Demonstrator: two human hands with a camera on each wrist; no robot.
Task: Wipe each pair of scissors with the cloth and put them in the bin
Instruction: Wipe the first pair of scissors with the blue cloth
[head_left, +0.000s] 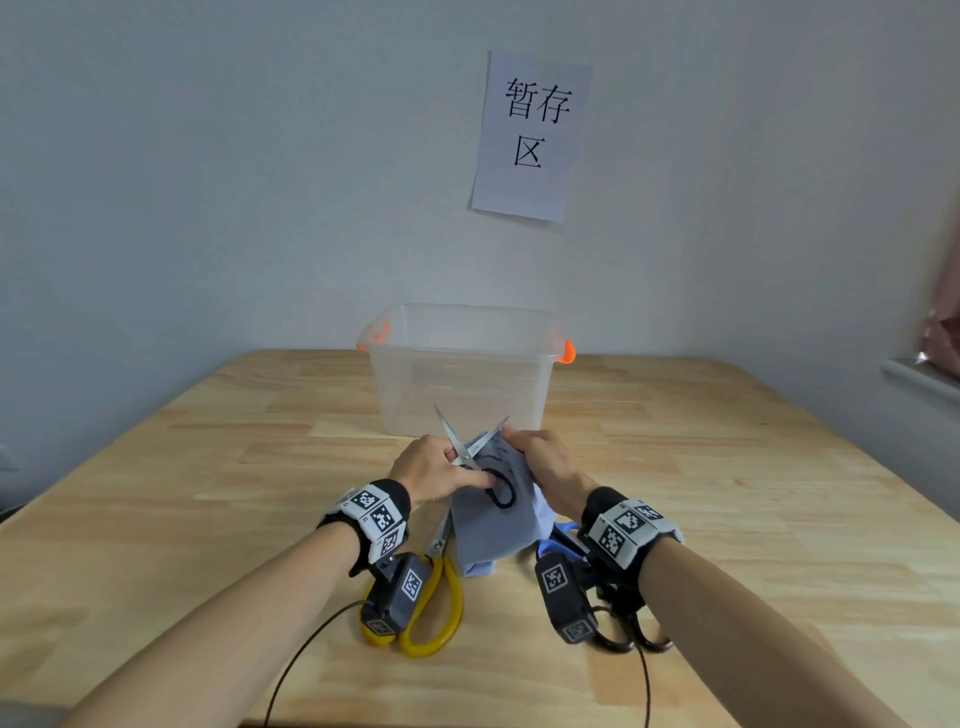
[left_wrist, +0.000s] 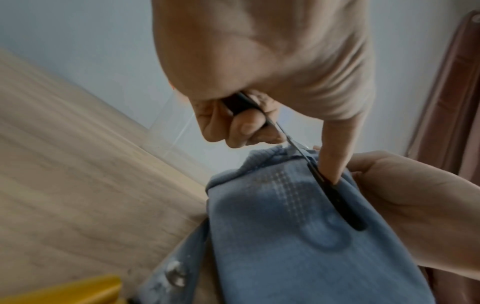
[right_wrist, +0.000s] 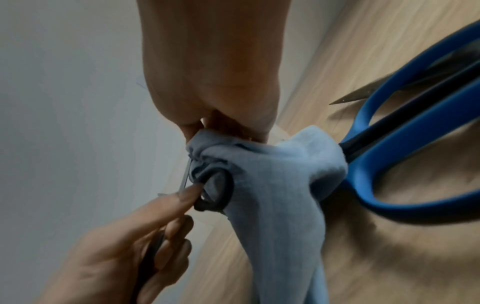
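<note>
Small black-handled scissors (head_left: 470, 457) are held up in front of the clear bin (head_left: 462, 387), blades spread apart. My left hand (head_left: 449, 465) grips one handle (left_wrist: 240, 105), forefinger stretched along the other handle (left_wrist: 345, 207). A blue-grey cloth (head_left: 493, 514) hangs over that side of the scissors, one black ring (right_wrist: 221, 197) lying on it. My right hand (head_left: 522, 441) pinches the cloth (right_wrist: 272, 185) round a blade near the pivot. The cloth's lower end drapes down to the table. The bin looks empty.
On the wooden table (head_left: 208, 467) lie yellow-handled scissors (head_left: 434, 608) under my left wrist, blue-handled scissors (right_wrist: 389, 164) beside the cloth, and dark-handled scissors (head_left: 636, 636) under my right wrist. A paper sign (head_left: 530, 135) hangs on the wall behind the bin.
</note>
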